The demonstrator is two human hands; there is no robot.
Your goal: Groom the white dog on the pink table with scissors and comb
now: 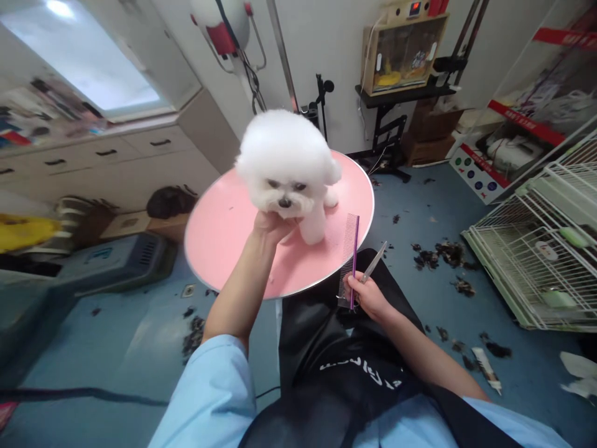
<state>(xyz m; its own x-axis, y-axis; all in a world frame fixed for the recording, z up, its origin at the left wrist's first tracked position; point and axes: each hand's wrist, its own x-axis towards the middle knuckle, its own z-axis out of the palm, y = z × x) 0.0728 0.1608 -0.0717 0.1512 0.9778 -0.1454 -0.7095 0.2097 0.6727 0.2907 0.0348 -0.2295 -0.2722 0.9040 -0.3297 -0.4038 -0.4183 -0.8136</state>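
Observation:
A fluffy white dog is on a round pink table, its face toward me. My left hand cups the dog from below at its chin, and the fur hides part of the fingers. Lower and to the right, over my black apron, my right hand is closed around a purple-backed metal comb and a pair of scissors. The comb's teeth point left. The scissor blades point up and to the right, away from the dog, and look shut.
Dark hair clumps litter the blue floor. A wire cage stands at right, a pet carrier at left. Behind the table are a dryer and a metal pole. A white tube lies on the floor.

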